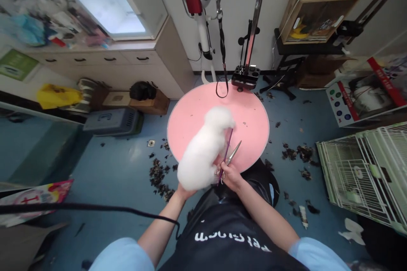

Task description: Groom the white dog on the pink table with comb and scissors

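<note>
While the right hand (229,176) grips scissors (233,155) and a purple comb (226,153) together, blades open beside the coat | left hand (183,191) mostly hidden under the white dog (205,148), grip cannot be told | dog stands on the round pink table (254,114) | dark fur clippings (159,173) litter the blue floor | white wire cage (365,169) at right.
</note>
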Demonstrator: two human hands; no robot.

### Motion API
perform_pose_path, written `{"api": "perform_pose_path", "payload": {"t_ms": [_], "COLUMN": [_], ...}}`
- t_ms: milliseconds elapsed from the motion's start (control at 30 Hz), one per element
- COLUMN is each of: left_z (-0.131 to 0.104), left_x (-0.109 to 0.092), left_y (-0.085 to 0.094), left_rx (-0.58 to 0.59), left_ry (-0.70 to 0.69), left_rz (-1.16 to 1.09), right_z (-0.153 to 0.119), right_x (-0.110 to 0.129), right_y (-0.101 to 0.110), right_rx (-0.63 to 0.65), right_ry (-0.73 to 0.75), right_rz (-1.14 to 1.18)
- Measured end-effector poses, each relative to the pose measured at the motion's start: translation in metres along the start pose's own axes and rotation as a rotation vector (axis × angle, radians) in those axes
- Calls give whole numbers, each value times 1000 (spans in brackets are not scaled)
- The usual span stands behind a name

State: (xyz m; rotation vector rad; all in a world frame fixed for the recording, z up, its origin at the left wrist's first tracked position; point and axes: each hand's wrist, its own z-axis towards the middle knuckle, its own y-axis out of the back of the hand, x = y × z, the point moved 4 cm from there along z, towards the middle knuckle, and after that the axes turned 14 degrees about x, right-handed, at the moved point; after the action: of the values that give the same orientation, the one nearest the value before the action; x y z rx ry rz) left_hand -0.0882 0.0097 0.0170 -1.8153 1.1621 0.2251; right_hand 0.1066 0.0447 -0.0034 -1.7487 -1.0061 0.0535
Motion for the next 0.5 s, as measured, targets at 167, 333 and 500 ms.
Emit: {"api": "perform_pose_path", "payload": {"t_ms": [167, 333, 500], "left_z": [-11, -10, -12], "left_x": [5, 17, 15], "left_y": [-1, -18, -35], "left_rx": [-62, 142, 201], "left_ry": [-24, 101, 90], "left_rz": [-49, -68, -68], "right_z": [-9, 14, 11], "right_x": [23, 15, 24], "right_y": [22, 17, 17], "right_rx": [-150, -91, 57], "right_ry": [18, -73, -56], "right_rz": [-54, -98, -22]}}
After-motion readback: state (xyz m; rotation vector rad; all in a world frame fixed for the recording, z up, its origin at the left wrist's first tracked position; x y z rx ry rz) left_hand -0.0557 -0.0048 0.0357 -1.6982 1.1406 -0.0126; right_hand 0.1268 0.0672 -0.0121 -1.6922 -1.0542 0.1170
